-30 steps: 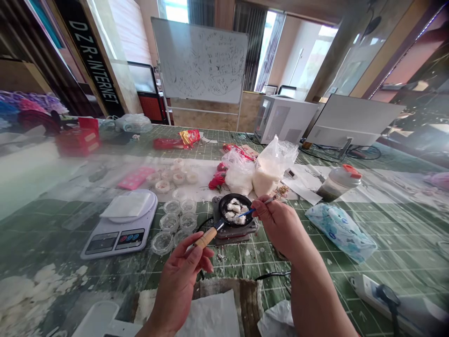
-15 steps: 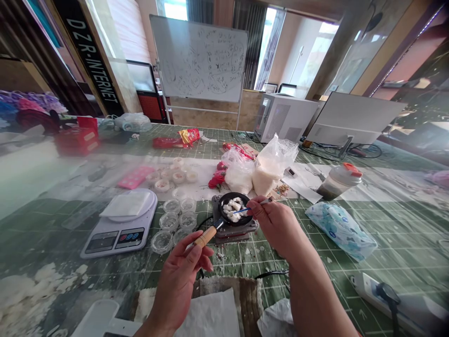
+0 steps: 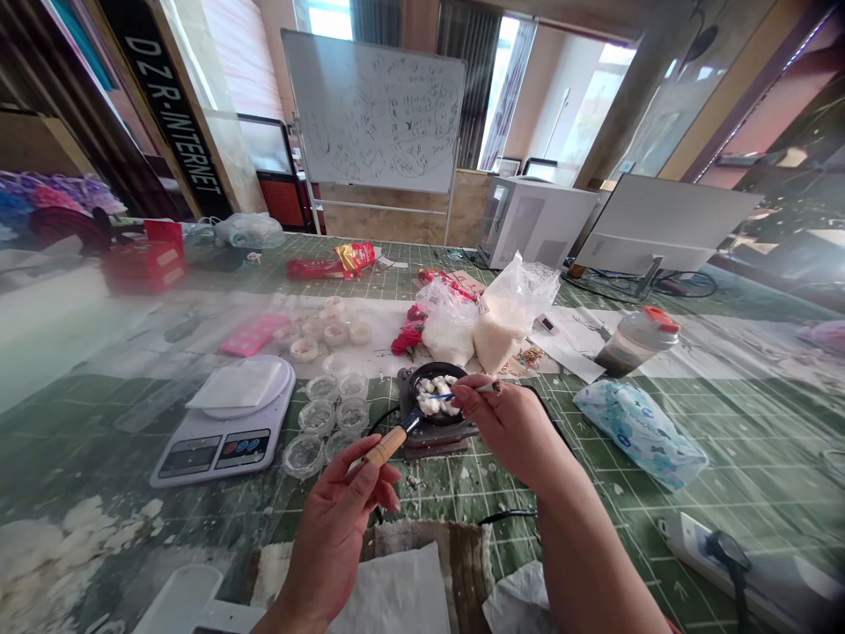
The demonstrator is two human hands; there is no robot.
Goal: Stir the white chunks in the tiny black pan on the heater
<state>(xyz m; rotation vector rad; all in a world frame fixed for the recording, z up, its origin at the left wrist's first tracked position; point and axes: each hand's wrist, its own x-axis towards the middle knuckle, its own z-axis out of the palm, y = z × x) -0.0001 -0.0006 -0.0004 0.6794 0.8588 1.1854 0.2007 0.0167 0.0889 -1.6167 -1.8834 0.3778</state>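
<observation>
My left hand [image 3: 349, 502] is closed around the wooden handle [image 3: 385, 446] of a small black frying pan [image 3: 418, 412]. White lumps [image 3: 434, 394], perhaps wax, lie in the pan, which rests on a small dark hot plate [image 3: 436, 447]. Between the fingertips of my right hand [image 3: 505, 427] is a thin blue stick [image 3: 441, 396], its tip among the lumps; I cannot make out its exact kind. Left of the pan stand several clear round cups [image 3: 317, 416].
A kitchen scale [image 3: 231, 423] with white paper on it stands left. Bags of white granules [image 3: 498, 330] are behind the pan. A wipes pack [image 3: 640, 431], a lidded bottle [image 3: 637, 342] and a power strip [image 3: 719, 550] lie right. A cloth [image 3: 468, 563] is in front.
My right hand has shifted slightly left with the blue stick, moving its tip through the white lumps. My left hand and the pan stay nearly where they were.
</observation>
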